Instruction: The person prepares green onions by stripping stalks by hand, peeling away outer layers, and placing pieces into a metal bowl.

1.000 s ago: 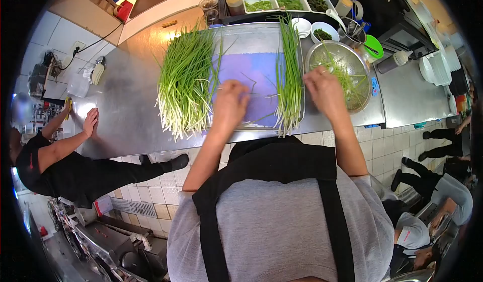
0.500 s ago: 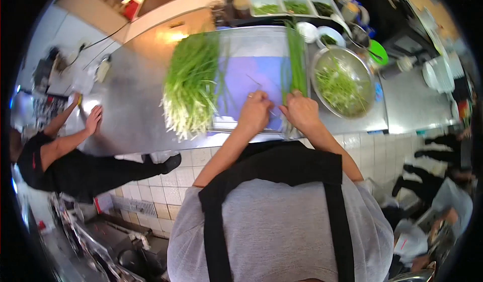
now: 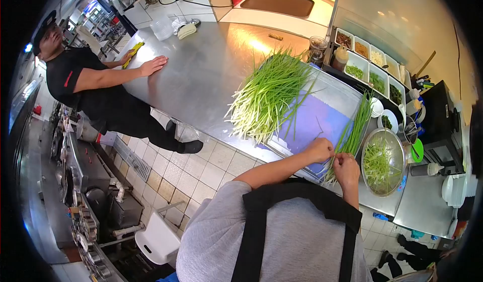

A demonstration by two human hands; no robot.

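l hand (image 3: pixel 320 150) + r hand (image 3: pixel 347 170) close tog. at the lower, pale end of the small bunch of green onions (image 3: pixel 357 127). fingers curled in on both, narrow grip, tips nearly meeting over the stalks; can't tell if either has a stem pinched. bunch runs up & away from the hands along the r side of the metal tray (image 3: pixel 336 91), green tops at far end, white ends just below the fingers.

purple board (image 3: pixel 322 118) sits in the tray, few loose strands on it. big pile of green onions (image 3: pixel 271 93) on the l side, well apart from the hands, white ends twd the near edge. metal bowl (image 3: pixel 398 143) just beside r hand, w/ pale green trimmings (image 3: pixel 378 163) in it. behind: sm. white bowl (image 3: pixel 392 116) w/ chopped greens, stacked white bowls (image 3: pixel 376 107), row of topping tubs (image 3: pixel 376 60).

steel counter (image 3: pixel 201 75) runs off l; co-worker (image 3: pixel 80 75) in black there, one hand (image 3: pixel 153 66) flat on it, yellow cloth (image 3: pixel 133 55) at the other. tiled floor (image 3: pixel 206 158), white chair (image 3: pixel 158 239) lower l, kitchen gear along l edge. more dark-clad legs (image 3: pixel 417 254) lower r.
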